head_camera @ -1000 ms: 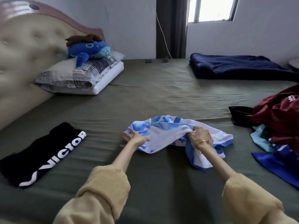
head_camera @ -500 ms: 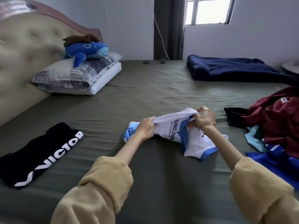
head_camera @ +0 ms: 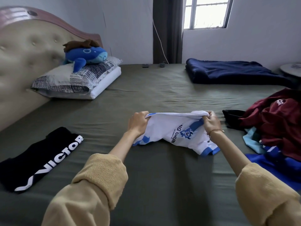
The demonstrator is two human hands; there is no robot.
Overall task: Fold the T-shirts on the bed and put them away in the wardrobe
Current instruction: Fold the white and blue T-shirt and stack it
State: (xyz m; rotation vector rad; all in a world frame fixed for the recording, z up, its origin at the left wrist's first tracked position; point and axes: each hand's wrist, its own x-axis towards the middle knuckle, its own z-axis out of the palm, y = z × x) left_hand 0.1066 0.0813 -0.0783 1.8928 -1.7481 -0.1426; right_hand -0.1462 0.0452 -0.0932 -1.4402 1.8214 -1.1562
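Both hands grip one white T-shirt with light-blue trim and blue print (head_camera: 177, 134) over the middle of the bed covered in an olive-green sheet (head_camera: 154, 185). The left hand (head_camera: 138, 123) has its fingers curled round the shirt's upper edge at the left end, and the right hand (head_camera: 210, 122), with a thin bracelet at the wrist, pinches the same edge at the right end. That edge is stretched taut between the two grips and raised off the sheet, while the lower part of the shirt sags down and rests on the bed. Yellow knitted sleeves cover both forearms.

Near the bed's left edge lies a folded black T-shirt with white VICTOR lettering (head_camera: 37, 159), flat on the sheet and well apart from the held shirt. At the right edge sits a loose heap of unfolded clothes (head_camera: 276, 132) in maroon, black, pale blue and royal blue. Toward the far right corner lies a folded dark navy blanket (head_camera: 232, 70). By the padded beige headboard (head_camera: 24, 62) at the left, a patterned black-and-white pillow (head_camera: 75, 77) rests on a white one, with a blue plush whale toy (head_camera: 86, 56) on top. A window (head_camera: 206, 12) and a dark curtain (head_camera: 167, 30) stand on the far wall.
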